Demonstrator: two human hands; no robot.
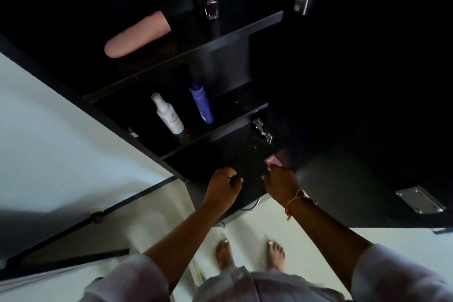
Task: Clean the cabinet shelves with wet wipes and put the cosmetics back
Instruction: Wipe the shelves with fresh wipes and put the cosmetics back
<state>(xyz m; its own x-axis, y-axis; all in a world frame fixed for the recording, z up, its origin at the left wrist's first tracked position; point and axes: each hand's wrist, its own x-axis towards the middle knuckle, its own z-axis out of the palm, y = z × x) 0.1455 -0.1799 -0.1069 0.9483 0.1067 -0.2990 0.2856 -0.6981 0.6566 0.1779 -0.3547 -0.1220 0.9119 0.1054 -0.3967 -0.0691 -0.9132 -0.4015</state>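
The right hand [282, 182] grips a pink packet [275, 161] on the bottom shelf [220, 152]. The left hand [224, 185] curls at the shelf's front edge; I cannot tell whether it holds anything.

1. One wide-angle camera, worn on the person's head, gives the only view.
2. It looks forward and steeply down, facing the open dark cabinet [186, 56] at close range, its shelves slanting across the upper frame.
3. The lower frame takes in the left hand [224, 185], the right hand [280, 185], bare feet [224, 255] and pale floor [306, 235] directly below.
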